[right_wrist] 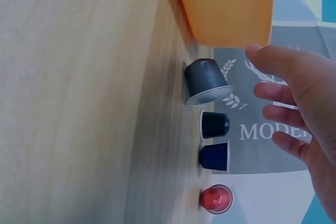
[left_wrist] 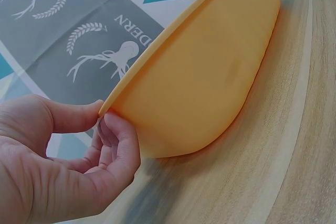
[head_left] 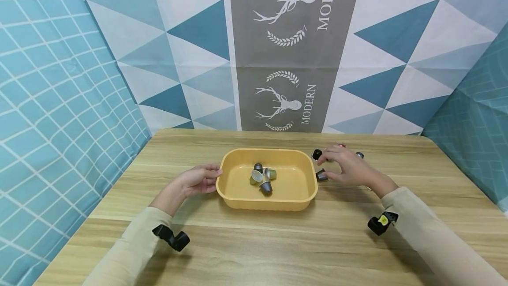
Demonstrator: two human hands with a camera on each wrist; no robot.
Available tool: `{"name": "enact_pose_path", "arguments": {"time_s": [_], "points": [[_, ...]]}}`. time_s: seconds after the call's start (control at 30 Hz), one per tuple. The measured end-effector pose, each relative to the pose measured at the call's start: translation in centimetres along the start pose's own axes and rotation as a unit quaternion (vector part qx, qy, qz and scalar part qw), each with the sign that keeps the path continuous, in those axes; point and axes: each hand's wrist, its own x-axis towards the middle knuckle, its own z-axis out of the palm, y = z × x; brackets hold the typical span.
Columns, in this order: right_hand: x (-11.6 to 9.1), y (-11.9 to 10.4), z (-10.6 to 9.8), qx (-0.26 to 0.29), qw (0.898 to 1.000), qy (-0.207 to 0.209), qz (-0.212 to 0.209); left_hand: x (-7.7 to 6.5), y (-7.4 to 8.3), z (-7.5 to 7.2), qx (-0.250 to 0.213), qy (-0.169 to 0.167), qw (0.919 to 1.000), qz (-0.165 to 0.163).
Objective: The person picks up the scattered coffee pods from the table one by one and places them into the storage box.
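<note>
Tray (head_left: 263,205), yellow, sits about mid-width on the counter (head_left: 246,250), long side facing the person. Four capsules lie inside it in a loose cluster, touching or close together: two dark, two green. They lie at mixed angles, as if dropped rather than arranged; the walls keep them from rolling away.

Left hand (head_left: 198,181) pinches the left end of the tray, thumb on the rim, fingers curled against the outside below it. Probable reason: light plastic slides easily, and a rim hold steadies it while keeping the open top unobstructed. The tray's base appears flat on the wood, so this reads as bracing, not lifting.

Right hand (head_left: 349,167) is just beyond the tray's right end, thumb and fingers spread wide, nothing between them. A grey capsule (right_wrist: 205,80) lies on its side near the thumb; the right wrist view shows a gap, so no contact there. The wide spread suits a small, round body that would roll if nudged.

Further loose pieces on the right: black capsule (right_wrist: 214,124) standing lid down, blue capsule (right_wrist: 214,156) just beside it, red capsule (right_wrist: 215,198) farther off. All sit near the right hand, likely for short reach. Another piece, mostly hidden under the right wrist; kind unclear.
</note>
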Motion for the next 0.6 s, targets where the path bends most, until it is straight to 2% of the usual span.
{"name": "enact_pose_path", "arguments": {"time_s": [0.37,0.6], "points": [[-0.1,0.6,0.6,0.015,1.0,-0.026,-0.007,0.1,0.2,-0.2,-0.008,-0.009,0.9999,-0.001],[-0.2,0.8,1.2,0.033,0.998,-0.049,0.009,0.1,0.1,-0.2,-0.008,-0.011,0.9999,-0.002]]}}
